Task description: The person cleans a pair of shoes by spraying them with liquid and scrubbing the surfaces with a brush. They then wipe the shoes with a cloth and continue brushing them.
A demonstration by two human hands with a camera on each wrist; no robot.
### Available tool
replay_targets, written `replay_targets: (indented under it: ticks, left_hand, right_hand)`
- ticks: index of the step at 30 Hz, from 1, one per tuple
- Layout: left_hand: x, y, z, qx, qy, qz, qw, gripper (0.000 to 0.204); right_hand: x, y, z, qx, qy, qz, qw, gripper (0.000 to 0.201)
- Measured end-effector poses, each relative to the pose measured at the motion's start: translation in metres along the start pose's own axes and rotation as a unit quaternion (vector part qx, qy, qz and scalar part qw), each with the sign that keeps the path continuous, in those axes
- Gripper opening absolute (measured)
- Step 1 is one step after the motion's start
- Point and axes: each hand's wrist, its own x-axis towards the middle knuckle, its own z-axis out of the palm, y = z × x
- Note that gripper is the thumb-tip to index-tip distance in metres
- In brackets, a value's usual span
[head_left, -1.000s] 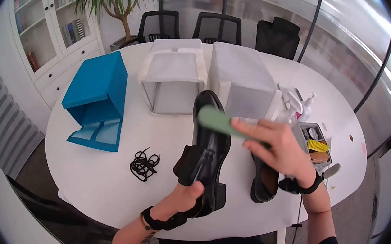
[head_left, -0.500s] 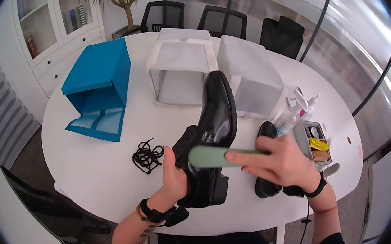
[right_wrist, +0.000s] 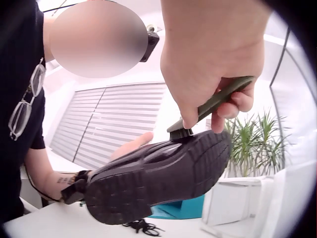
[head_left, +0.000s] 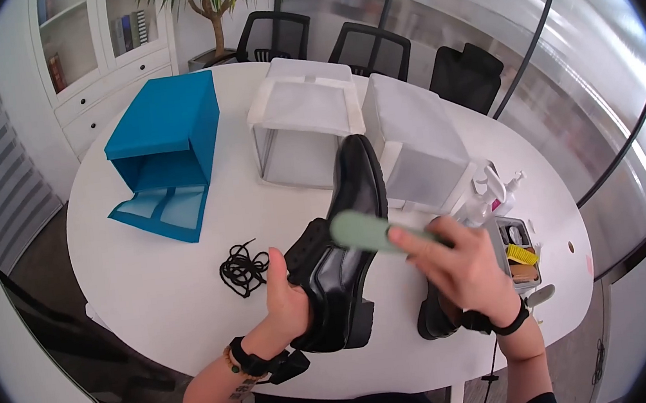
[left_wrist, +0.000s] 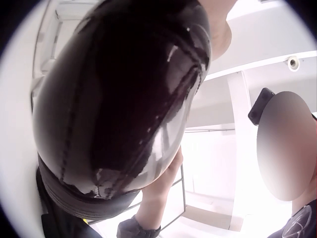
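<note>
My left hand (head_left: 288,306) holds up a black leather shoe (head_left: 330,283) by its opening, thumb pointing up; its fingers are hidden by the shoe. The toe points away from me, and the sole faces right. My right hand (head_left: 464,265) grips a green-handled brush (head_left: 358,231), whose head lies over the side of the shoe. In the right wrist view the dark bristles (right_wrist: 181,134) meet the upper just above the sole. Behind my right hand a second black shoe (head_left: 433,317) stands partly covered. Glossy leather fills most of the left wrist view.
Black laces (head_left: 243,269) lie in a tangle on the white table (head_left: 193,309). Beyond stand a blue fabric box (head_left: 160,116) with its flap down and two pale boxes, one (head_left: 305,109) open-fronted. Bottles (head_left: 488,196) and a grey tray (head_left: 537,277) of supplies are at right.
The brush has swept from near the toe down toward the shoe's throat, then partly back up. The shoe has turned so that its sole edge shows more. My left thumb now points up.
</note>
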Motion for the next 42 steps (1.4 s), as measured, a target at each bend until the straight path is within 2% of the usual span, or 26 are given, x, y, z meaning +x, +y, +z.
replay_targets:
  ticks: [3, 4, 6, 8, 9, 10, 11, 13, 15, 17, 18, 20, 21, 22, 23, 24, 27, 28, 31, 33, 35, 36, 37, 39, 40, 42]
  left_hand:
    - [-0.001, 0.000, 0.005, 0.033, 0.045, -0.010, 0.998, 0.080]
    - [-0.001, 0.002, 0.005, 0.032, 0.048, -0.008, 0.998, 0.080]
    - [-0.002, 0.008, 0.005, 0.153, 0.037, -0.010, 0.988, 0.081]
    - [-0.002, 0.008, -0.005, 0.093, 0.012, -0.011, 0.996, 0.082]
    - [-0.003, 0.009, -0.008, 0.033, -0.016, -0.015, 0.999, 0.083]
    - [-0.001, 0.014, 0.012, 0.167, 0.097, -0.029, 0.981, 0.084]
    - [0.000, 0.011, 0.012, 0.169, 0.098, -0.031, 0.980, 0.084]
    - [0.001, 0.006, 0.006, 0.053, 0.057, -0.014, 0.997, 0.084]
    - [0.002, 0.005, 0.008, 0.029, 0.047, -0.018, 0.998, 0.082]
    - [0.003, 0.007, 0.015, 0.134, 0.094, -0.030, 0.986, 0.084]
    - [0.002, 0.008, 0.009, 0.135, 0.094, -0.034, 0.986, 0.084]
    - [0.001, 0.007, -0.009, -0.057, -0.003, -0.063, 0.996, 0.086]
    - [0.002, 0.005, -0.013, -0.057, -0.003, -0.065, 0.996, 0.086]
    - [0.005, 0.003, -0.015, -0.075, -0.054, -0.043, 0.995, 0.086]
    - [0.012, 0.005, -0.005, -0.093, -0.107, -0.022, 0.990, 0.087]
    - [0.005, 0.007, 0.016, 0.114, 0.112, -0.032, 0.987, 0.089]
    - [0.007, 0.007, 0.026, 0.124, 0.137, -0.052, 0.981, 0.092]
    - [0.008, 0.007, 0.023, 0.151, 0.153, -0.049, 0.975, 0.096]
    - [0.010, 0.011, 0.020, 0.121, 0.175, -0.064, 0.975, 0.097]
    - [0.011, 0.010, 0.021, 0.106, 0.194, -0.067, 0.973, 0.097]
    - [0.011, 0.010, 0.025, 0.164, 0.202, -0.030, 0.965, 0.095]
    - [0.010, 0.009, 0.022, 0.120, 0.193, -0.034, 0.973, 0.095]
    - [0.010, 0.009, 0.024, 0.123, 0.191, -0.039, 0.973, 0.095]
    - [0.011, 0.007, 0.030, 0.092, 0.191, -0.052, 0.976, 0.095]
    - [0.013, 0.008, 0.031, 0.091, 0.186, -0.052, 0.977, 0.095]
    - [0.009, 0.013, 0.033, 0.240, 0.207, -0.072, 0.946, 0.097]
  right_hand:
    - [0.002, -0.001, 0.000, -0.026, -0.001, -0.006, 1.000, 0.061]
    - [-0.002, -0.005, 0.003, -0.001, -0.025, -0.027, 0.999, 0.065]
    - [-0.005, -0.011, 0.009, 0.017, -0.064, -0.110, 0.992, 0.066]
    - [-0.004, -0.010, 0.008, 0.038, -0.088, -0.148, 0.984, 0.066]
    - [-0.002, -0.009, 0.007, 0.027, -0.079, -0.142, 0.986, 0.066]
    - [-0.001, -0.007, 0.005, 0.017, -0.069, -0.134, 0.988, 0.066]
    - [0.001, -0.003, 0.006, 0.001, -0.043, -0.098, 0.994, 0.066]
    - [0.010, 0.003, 0.007, -0.029, 0.027, -0.001, 0.999, 0.065]
    - [0.008, 0.003, 0.008, -0.025, 0.039, 0.002, 0.999, 0.065]
    - [-0.004, -0.003, 0.011, 0.022, -0.039, -0.076, 0.996, 0.067]
    - [-0.006, -0.006, 0.009, 0.046, -0.091, -0.118, 0.988, 0.069]
    - [-0.012, -0.007, 0.010, 0.056, -0.104, -0.150, 0.982, 0.067]
    - [-0.012, -0.008, 0.006, 0.035, -0.108, -0.149, 0.982, 0.065]
    - [-0.012, -0.006, 0.005, 0.034, -0.105, -0.148, 0.983, 0.065]
    - [-0.009, -0.001, 0.003, 0.009, -0.063, -0.076, 0.995, 0.063]
    - [-0.008, 0.002, 0.001, -0.017, -0.019, -0.002, 1.000, 0.061]
    - [-0.010, 0.008, 0.002, -0.018, -0.015, 0.009, 1.000, 0.059]
    - [-0.017, 0.005, 0.012, 0.029, -0.009, -0.027, 0.999, 0.060]
    - [-0.028, -0.006, 0.010, 0.061, -0.151, -0.150, 0.975, 0.062]
    - [-0.032, -0.008, 0.010, 0.052, -0.143, -0.144, 0.978, 0.063]
    - [-0.028, -0.002, 0.003, 0.003, -0.080, -0.060, 0.995, 0.063]
    - [-0.025, 0.008, 0.007, -0.005, -0.010, -0.019, 1.000, 0.062]
    - [-0.020, 0.013, 0.002, -0.025, 0.000, 0.017, 1.000, 0.063]
    - [-0.022, 0.011, -0.001, -0.034, 0.003, 0.025, 0.999, 0.064]
    - [-0.023, 0.003, -0.001, -0.005, -0.036, 0.002, 0.999, 0.064]
    - [-0.034, -0.015, 0.002, 0.088, -0.119, -0.048, 0.988, 0.064]
